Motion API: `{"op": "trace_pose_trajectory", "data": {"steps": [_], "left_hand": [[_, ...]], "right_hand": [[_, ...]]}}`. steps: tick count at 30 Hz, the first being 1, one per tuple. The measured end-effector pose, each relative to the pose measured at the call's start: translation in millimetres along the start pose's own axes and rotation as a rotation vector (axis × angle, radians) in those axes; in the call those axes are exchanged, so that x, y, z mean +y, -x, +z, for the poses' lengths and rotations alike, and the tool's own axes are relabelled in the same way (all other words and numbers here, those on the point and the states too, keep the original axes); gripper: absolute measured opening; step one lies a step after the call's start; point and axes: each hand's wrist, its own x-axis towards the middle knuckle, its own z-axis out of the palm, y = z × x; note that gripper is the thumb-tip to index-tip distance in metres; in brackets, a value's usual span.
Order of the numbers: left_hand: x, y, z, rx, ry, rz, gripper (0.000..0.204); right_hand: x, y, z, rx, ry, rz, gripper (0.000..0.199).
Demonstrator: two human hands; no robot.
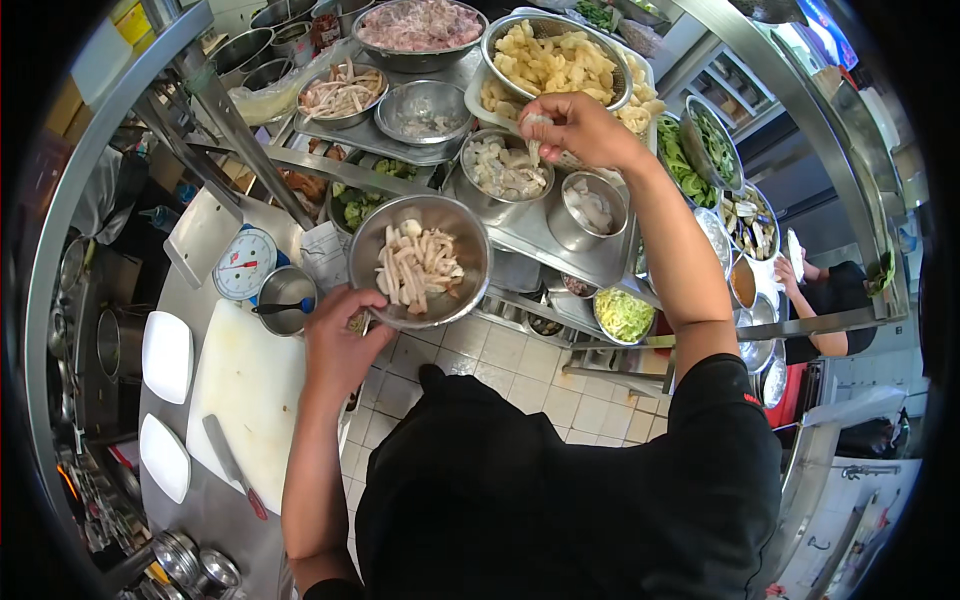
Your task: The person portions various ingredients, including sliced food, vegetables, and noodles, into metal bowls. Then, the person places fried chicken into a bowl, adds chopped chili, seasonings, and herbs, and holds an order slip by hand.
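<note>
My left hand (343,335) grips the rim of a wide steel bowl (470,255), its thumb over the edge. Pale cut strips (420,268), perhaps squid or chicken, lie in the bowl. My right hand (585,130) is closed on pale, wet seafood pieces (534,148), which hang down from its fingers. Below it stands a steel pot (500,212) of greyish raw seafood (500,170), seemingly shrimp or squid. A smaller steel pot (580,237) with similar pale pieces stands close by. The exact kind of seafood is too small to tell.
A colander (488,55) of yellow battered-looking pieces is beyond my right hand. To the left are a dial scale (245,262), a white cutting board (245,370), a knife (228,455) and two white plates (167,355). Metal posts (245,140) frame the counter. Another person's hand (790,275) shows at right.
</note>
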Motion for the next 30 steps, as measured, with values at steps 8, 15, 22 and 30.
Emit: {"op": "trace_pose_trajectory", "data": {"steps": [8, 15, 22, 30], "left_hand": [[7, -30, 27, -0.034, 0.121, 0.053, 0.032], [21, -11, 14, 0.011, 0.091, 0.044, 0.032], [12, 45, -21, 0.198, -0.140, 0.113, 0.034], [1, 151, -68, 0.414, -0.114, -0.070, 0.039]], "right_hand": [[-54, 20, 47, -0.309, -0.001, -0.190, 0.029], [-83, 27, 83, -0.133, -0.012, -0.260, 0.020], [-118, 26, 118, -0.151, 0.007, -0.298, 0.015], [-164, -2, 248, -0.366, 0.422, -0.670, 0.020]]}}
